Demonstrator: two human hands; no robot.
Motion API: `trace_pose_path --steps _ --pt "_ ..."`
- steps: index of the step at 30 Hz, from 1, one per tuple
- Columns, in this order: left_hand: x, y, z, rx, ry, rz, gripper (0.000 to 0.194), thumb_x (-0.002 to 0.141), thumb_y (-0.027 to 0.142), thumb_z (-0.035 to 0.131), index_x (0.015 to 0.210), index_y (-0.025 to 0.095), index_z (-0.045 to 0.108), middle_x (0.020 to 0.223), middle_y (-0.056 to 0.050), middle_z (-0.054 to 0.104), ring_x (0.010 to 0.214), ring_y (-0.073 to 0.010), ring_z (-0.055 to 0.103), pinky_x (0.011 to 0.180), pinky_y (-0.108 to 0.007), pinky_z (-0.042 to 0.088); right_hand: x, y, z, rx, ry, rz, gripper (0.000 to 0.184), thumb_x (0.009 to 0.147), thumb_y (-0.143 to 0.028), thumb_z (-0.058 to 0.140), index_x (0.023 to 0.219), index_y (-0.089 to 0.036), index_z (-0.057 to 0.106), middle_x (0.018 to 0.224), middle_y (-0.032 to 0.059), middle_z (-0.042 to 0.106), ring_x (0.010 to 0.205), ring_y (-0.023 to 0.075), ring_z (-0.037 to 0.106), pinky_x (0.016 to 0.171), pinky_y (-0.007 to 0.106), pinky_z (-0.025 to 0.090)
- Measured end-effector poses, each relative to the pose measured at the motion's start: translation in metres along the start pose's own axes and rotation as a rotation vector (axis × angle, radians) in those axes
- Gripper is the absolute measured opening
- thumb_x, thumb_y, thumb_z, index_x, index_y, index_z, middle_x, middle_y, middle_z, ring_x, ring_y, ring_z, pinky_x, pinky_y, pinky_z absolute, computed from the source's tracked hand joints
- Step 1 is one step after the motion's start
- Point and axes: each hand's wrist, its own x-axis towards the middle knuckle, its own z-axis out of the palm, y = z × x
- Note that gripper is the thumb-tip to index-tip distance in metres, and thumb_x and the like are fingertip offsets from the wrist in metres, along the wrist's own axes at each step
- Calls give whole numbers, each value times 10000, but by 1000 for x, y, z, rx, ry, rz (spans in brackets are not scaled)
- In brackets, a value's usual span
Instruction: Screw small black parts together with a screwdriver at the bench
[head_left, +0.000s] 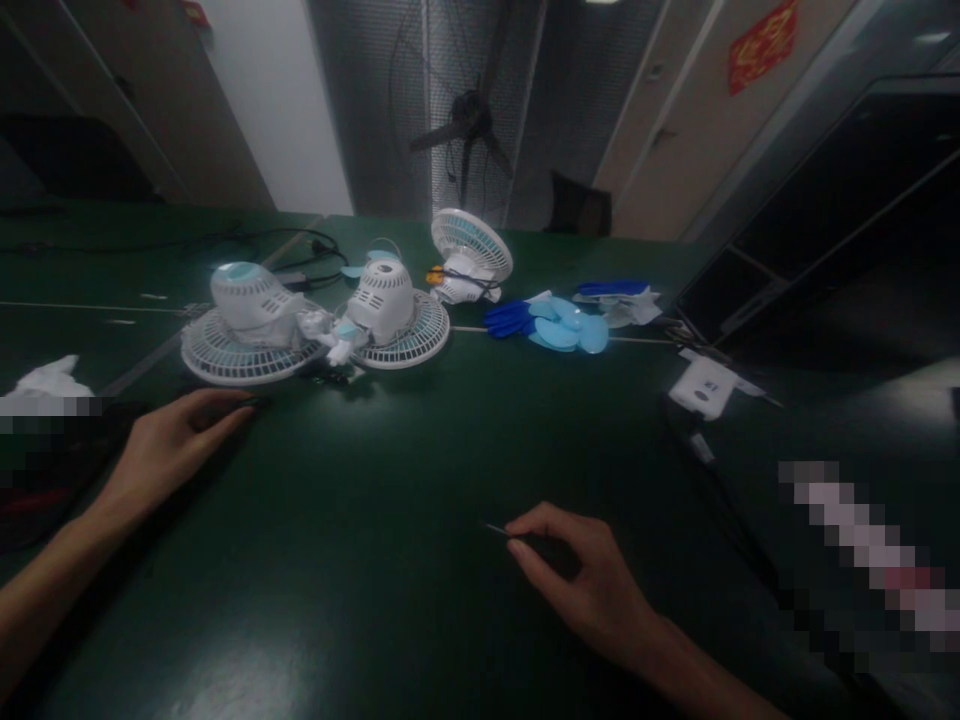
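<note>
My right hand [592,575] is over the near middle of the green table [360,520], thumb and forefinger pinched on a thin metal rod [493,528] whose tip points left. What kind of tool or part it is, I cannot tell. On the left, my left hand [176,440] rests low over the table with thumb and forefinger closed together; a small dark thing may be at their tips, too dim to make out. Just beyond it a white fan [247,365] lies face down, and a second fan [382,300] lies against it on the right.
Farther back, a third small fan [469,250] leans tilted. Light blue fan blades [566,328] lie by blue gloves [510,318]. A white box-like device [703,385] with a cable sits at right. Crumpled white paper [52,380] is at far left; black cables [315,245] run behind.
</note>
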Motion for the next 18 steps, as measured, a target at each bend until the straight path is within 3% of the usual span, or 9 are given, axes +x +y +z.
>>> trace_pose_path --steps 3,7,11,15,18 --pt "1 4 2 7 11 -11 530 904 649 565 1247 260 675 1092 42 748 907 -274 734 718 -305 565 1 1 1 2 -5 12 109 980 -253 637 1046 -236 722 915 13 756 791 184 716 701 295 523" --pt "-5 34 8 -50 -42 60 512 895 613 602 1221 226 681 1103 -25 748 897 -283 712 702 -324 558 3 -1 0 13 -16 35 103 985 -256 632 1029 -234 722 866 1 741 747 170 708 672 283 512" --pt "-24 92 25 -182 -165 213 409 947 525 597 1190 205 675 1117 -93 724 881 -258 677 724 -328 545 4 -4 0 -5 -42 56 118 997 -270 619 1041 -235 723 862 0 738 727 166 696 625 273 493" --pt "-60 165 49 -349 -372 432 202 986 348 584 1115 218 668 1130 -74 692 963 -221 655 832 -331 528 2 -4 2 -19 -45 11 105 984 -237 634 1036 -237 724 879 -6 753 752 159 712 683 270 511" --pt "-82 208 63 -449 -487 554 114 967 230 602 1069 222 654 1083 -50 688 1018 -213 631 911 -356 491 1 -2 4 -51 -45 -32 108 966 -211 636 1021 -233 726 888 -1 760 778 163 724 716 273 514"
